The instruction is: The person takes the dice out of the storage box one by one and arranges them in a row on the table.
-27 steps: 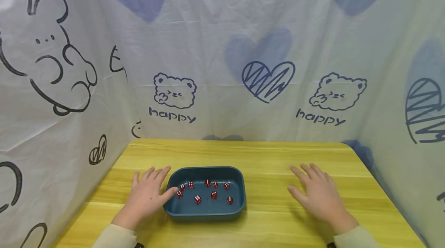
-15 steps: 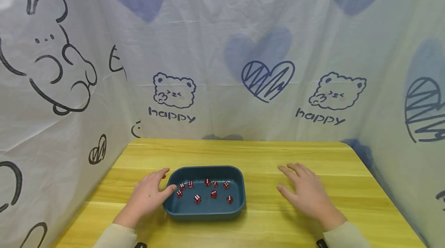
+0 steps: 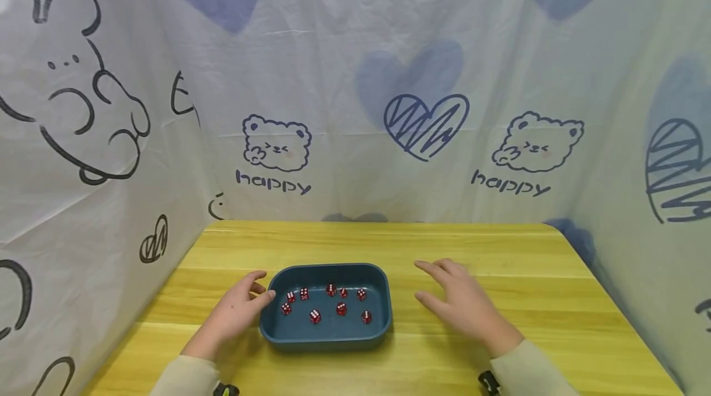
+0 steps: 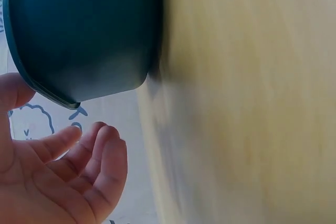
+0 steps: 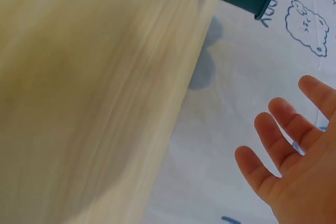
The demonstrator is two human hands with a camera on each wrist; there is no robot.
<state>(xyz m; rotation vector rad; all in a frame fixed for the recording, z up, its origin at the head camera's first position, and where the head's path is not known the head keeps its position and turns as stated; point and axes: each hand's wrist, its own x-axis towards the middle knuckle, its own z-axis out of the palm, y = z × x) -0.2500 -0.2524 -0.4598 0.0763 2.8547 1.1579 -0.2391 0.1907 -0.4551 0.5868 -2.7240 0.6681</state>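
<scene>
A dark teal rectangular tray (image 3: 326,344) stands on the table, left of the middle. Several red dice (image 3: 315,316) with white pips lie scattered over its floor. At the tray's left end is my left hand (image 3: 237,308), its thumb right at the rim. In the left wrist view the fingers (image 4: 107,166) are loosely bent below the tray's end wall, apart from it. My right hand (image 3: 458,300) hovers to the right of the tray, fingers spread and nothing held. The right wrist view shows those fingers (image 5: 278,132) relaxed, with a corner of the tray beyond.
The table (image 3: 500,248) has a yellow wood-grain top. White cloth (image 3: 344,75) printed with bears and hearts hangs behind it and along both sides. Dark bands (image 3: 489,382) circle both wrists by the pale sleeves.
My right hand has come left toward the tray. The left hand's fingers have bent inward a little, its thumb still at the rim. Tray and dice keep their places.
</scene>
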